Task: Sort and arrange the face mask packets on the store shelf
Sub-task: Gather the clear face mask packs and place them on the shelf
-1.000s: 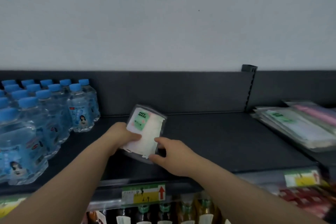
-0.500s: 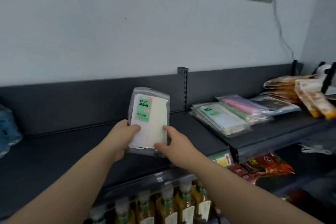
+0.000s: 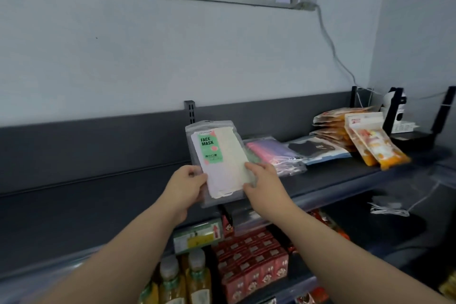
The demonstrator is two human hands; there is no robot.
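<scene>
A: Where is the mask packet (image 3: 218, 163)?

B: It is up in the air, in front of the dark shelf (image 3: 345, 177). Both hands hold it. It stands tall, with its long side going up and down, and it tips a little to the left at the top.

A: How do the hands hold it?

B: The left hand (image 3: 183, 186) pinches the bottom left edge. The right hand (image 3: 265, 184) is closed on the bottom right edge, with the thumb on the front. So most of the packet sticks up above both hands.

A: Where should it go?

B: I think it goes with the other mask packets. A pile with a pink packet (image 3: 269, 152) lies flat on the shelf, just to the right and behind. A dark packet (image 3: 313, 149) lies next to that one. The right hand is nearer to them.

A: Is anything in the way?

B: Not much. The way to the pile looks open. To lie like the others, the packet must tip down flat. Farther right are orange snack bags (image 3: 370, 143), well apart. Below the shelf are red boxes (image 3: 251, 266) and yellow drink bottles (image 3: 182, 281).
</scene>
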